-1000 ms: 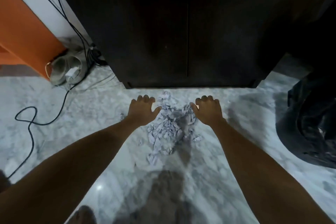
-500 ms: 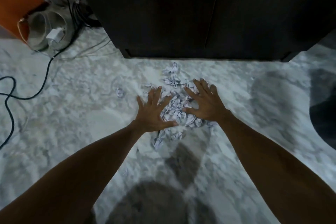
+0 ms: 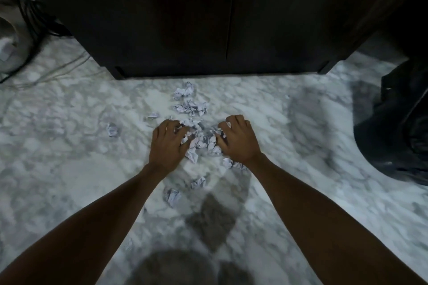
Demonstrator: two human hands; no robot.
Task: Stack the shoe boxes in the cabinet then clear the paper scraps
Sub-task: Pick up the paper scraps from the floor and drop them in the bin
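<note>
Paper scraps (image 3: 201,143), crumpled and white, lie in a loose heap on the marble floor (image 3: 69,146) just in front of the dark cabinet (image 3: 208,18), whose two doors are shut. The person's left hand (image 3: 167,143) and right hand (image 3: 237,140) are both down on the heap, one at each side, fingers curled inward and digging into the paper, with the middle of the pile bunched between them. Each hand is half closed around some crumpled bits, though how much each one truly has hold of I cannot tell. Several pieces sit apart from the hands: a couple of wads nearer the cabinet base, one small ball off to the left, and a few more toward the person, between the forearms. A black plastic bag (image 3: 398,127) slumps on the floor at the right. Dark cables (image 3: 34,37) trail across the floor at the far left, beside the cabinet's corner.
</note>
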